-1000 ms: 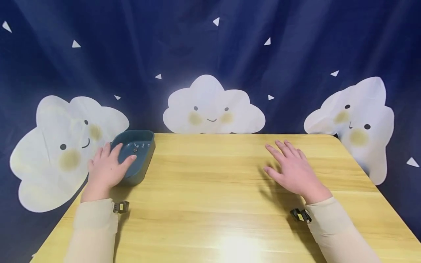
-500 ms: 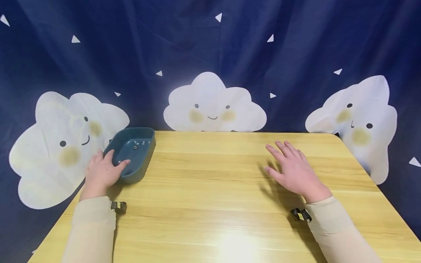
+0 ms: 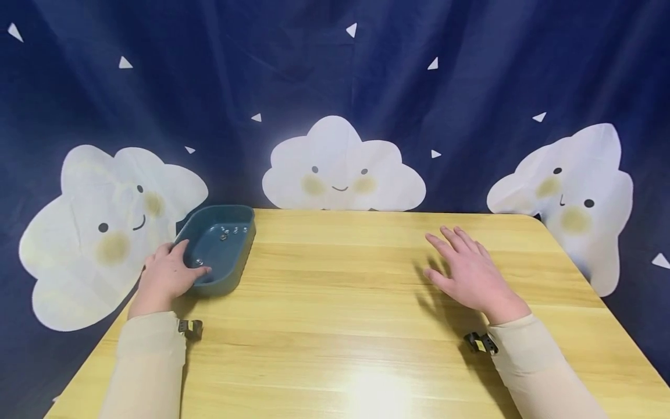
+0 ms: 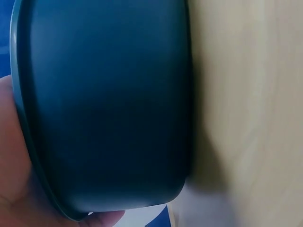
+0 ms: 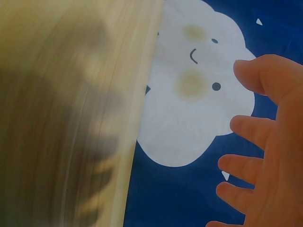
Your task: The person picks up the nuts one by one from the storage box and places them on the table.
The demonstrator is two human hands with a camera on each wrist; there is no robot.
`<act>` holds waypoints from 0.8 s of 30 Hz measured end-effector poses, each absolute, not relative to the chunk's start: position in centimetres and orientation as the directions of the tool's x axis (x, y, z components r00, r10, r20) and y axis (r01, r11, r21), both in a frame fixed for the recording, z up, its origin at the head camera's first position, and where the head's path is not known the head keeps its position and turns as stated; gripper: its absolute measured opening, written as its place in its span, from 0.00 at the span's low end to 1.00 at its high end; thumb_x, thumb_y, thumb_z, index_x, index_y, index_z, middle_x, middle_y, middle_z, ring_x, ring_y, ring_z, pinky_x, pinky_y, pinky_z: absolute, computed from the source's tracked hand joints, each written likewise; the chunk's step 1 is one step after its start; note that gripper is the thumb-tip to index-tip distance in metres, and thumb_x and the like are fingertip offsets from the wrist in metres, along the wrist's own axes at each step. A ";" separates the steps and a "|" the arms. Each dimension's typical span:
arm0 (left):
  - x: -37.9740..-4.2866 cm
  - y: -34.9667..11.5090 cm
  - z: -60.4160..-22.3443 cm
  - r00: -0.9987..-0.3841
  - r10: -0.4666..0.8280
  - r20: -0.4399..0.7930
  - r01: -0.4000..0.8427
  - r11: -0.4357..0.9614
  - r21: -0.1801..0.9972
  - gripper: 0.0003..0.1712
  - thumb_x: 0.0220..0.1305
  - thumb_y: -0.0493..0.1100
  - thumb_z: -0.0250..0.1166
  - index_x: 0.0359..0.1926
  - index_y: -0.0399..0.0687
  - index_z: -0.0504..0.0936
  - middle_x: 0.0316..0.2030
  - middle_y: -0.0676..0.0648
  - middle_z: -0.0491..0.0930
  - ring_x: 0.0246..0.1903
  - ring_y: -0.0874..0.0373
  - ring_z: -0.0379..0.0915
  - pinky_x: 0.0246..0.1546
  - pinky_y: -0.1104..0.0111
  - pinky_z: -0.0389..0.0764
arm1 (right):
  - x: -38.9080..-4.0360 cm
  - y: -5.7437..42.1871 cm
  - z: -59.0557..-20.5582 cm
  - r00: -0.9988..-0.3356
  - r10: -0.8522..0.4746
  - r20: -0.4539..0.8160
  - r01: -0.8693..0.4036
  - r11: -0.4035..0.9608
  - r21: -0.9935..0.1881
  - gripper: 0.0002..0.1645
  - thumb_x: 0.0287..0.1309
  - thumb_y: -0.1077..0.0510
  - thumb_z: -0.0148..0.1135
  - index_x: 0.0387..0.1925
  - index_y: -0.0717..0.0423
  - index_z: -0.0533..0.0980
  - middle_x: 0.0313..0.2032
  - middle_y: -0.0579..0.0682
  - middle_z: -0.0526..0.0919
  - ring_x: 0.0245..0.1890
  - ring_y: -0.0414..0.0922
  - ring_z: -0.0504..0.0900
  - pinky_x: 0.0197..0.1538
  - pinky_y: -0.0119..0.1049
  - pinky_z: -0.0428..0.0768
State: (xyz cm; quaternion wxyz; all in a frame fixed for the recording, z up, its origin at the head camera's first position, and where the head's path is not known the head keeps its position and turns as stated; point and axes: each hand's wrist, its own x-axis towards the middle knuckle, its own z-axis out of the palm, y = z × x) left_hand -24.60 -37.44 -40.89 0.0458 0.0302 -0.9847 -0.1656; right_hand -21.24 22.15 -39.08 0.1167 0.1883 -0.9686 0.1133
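A dark teal plastic tray (image 3: 246, 244) stands at the table's far left corner. Several small shiny metal pieces (image 3: 224, 235) lie inside it, too small to identify. My left hand (image 3: 166, 276) grips the tray's near left edge, thumb over the rim. In the left wrist view the tray's outer wall (image 4: 109, 109) fills much of the picture, and part of the hand (image 4: 12, 156) shows at its rim; some fingers are hidden behind it. On the right, my right hand (image 3: 471, 276) hovers above the table, holding nothing, its fingers (image 5: 241, 170) spread and relaxed.
The wooden table (image 3: 335, 291) spreads between the hands, with the right hand's shadow on it. Behind its back edge hangs a dark blue curtain (image 3: 293, 64) with white cloud prints (image 3: 342, 169). A small black wrist device (image 3: 191, 330) is strapped at each cuff.
My left hand has come down from over the tray onto its near left edge and gripped it. The tray has shifted slightly right in view. My right hand stays nearly still.
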 end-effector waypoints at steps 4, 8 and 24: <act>-24.8 -36.9 -40.7 -0.997 -0.034 0.064 -0.011 0.943 0.332 0.59 0.56 0.56 0.73 0.75 0.30 0.52 0.64 0.18 0.53 0.60 0.17 0.52 0.54 0.32 0.62 | -21.0 22.3 -39.2 -0.904 -0.334 0.269 -0.388 0.904 -0.182 0.42 0.64 0.38 0.62 0.74 0.50 0.65 0.74 0.63 0.59 0.74 0.65 0.52 0.65 0.71 0.54; -25.0 -35.9 -40.5 -0.999 0.034 -0.003 0.031 0.945 0.326 0.67 0.52 0.54 0.77 0.76 0.28 0.43 0.66 0.16 0.49 0.61 0.16 0.51 0.57 0.32 0.61 | -20.8 22.5 -39.0 -0.905 -0.338 0.259 -0.389 0.904 -0.180 0.40 0.65 0.40 0.62 0.73 0.50 0.65 0.74 0.63 0.59 0.74 0.66 0.52 0.65 0.71 0.55; -24.7 -32.1 -40.0 -0.988 0.083 -0.133 0.044 0.962 0.270 0.68 0.55 0.51 0.75 0.76 0.25 0.36 0.64 0.16 0.54 0.57 0.23 0.67 0.53 0.36 0.70 | -20.7 22.8 -38.3 -0.901 -0.355 0.252 -0.401 0.902 -0.164 0.40 0.67 0.41 0.61 0.73 0.52 0.65 0.73 0.65 0.60 0.74 0.67 0.53 0.65 0.70 0.56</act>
